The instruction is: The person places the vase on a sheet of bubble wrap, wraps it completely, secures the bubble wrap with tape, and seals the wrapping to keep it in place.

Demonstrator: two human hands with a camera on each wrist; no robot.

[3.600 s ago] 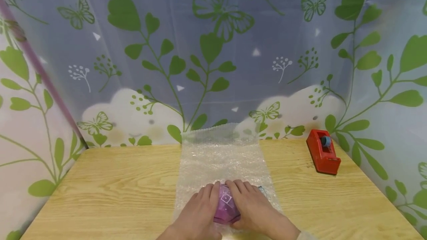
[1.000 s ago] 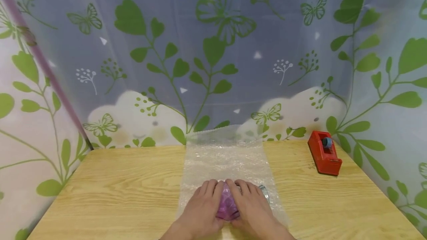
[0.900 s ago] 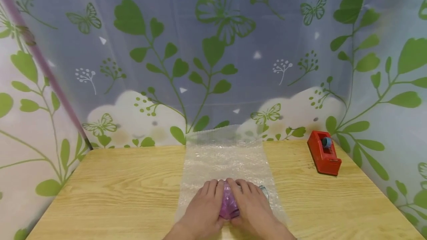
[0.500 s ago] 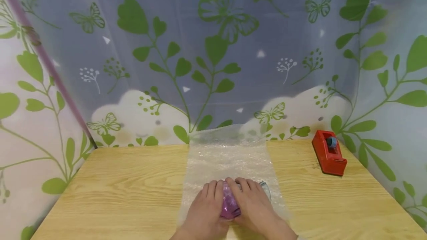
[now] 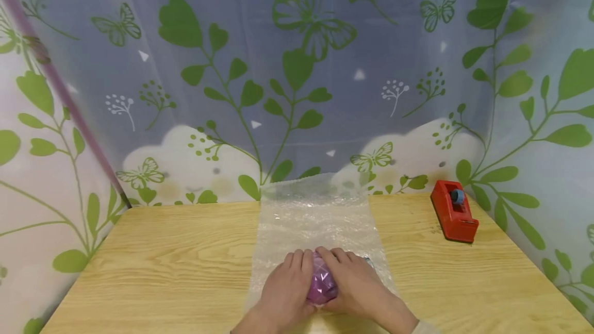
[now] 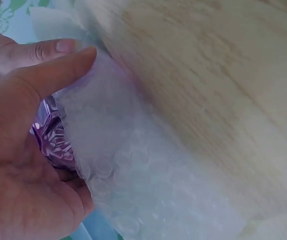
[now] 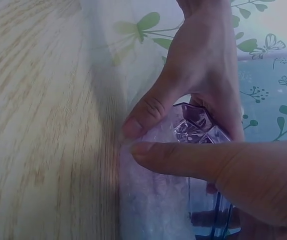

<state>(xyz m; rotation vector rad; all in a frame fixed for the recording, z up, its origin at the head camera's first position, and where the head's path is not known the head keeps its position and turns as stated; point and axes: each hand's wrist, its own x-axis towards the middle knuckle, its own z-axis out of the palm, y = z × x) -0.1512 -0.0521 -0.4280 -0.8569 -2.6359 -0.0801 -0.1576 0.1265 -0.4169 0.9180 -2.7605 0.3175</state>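
Observation:
In the head view a purple faceted glass [image 5: 322, 282] lies between both hands on a sheet of bubble wrap [image 5: 317, 220]. My left hand [image 5: 286, 287] curls over its left side. My right hand [image 5: 355, 280] grips from the right, hiding most of a clear bluish glass [image 5: 368, 261]. The right wrist view shows this bluish glass [image 7: 213, 205] beside the purple glass [image 7: 193, 120]. Both thumbs press a near flap of bubble wrap [image 7: 156, 200] against the glasses, their tips close together. In the left wrist view the flap [image 6: 123, 150] partly covers the purple glass [image 6: 56, 137].
A red tape dispenser [image 5: 455, 213] with a blue-cored roll stands at the table's back right. The wrap's far end leans up against the patterned curtain [image 5: 232, 66] behind the wooden table [image 5: 176, 251]. Curtains also hang at both sides.
Both hands stay at the glasses. The bluish glass's rim, sticking out past the right hand half a second ago, is now mostly covered by it. The purple glass shows slightly more between the hands.

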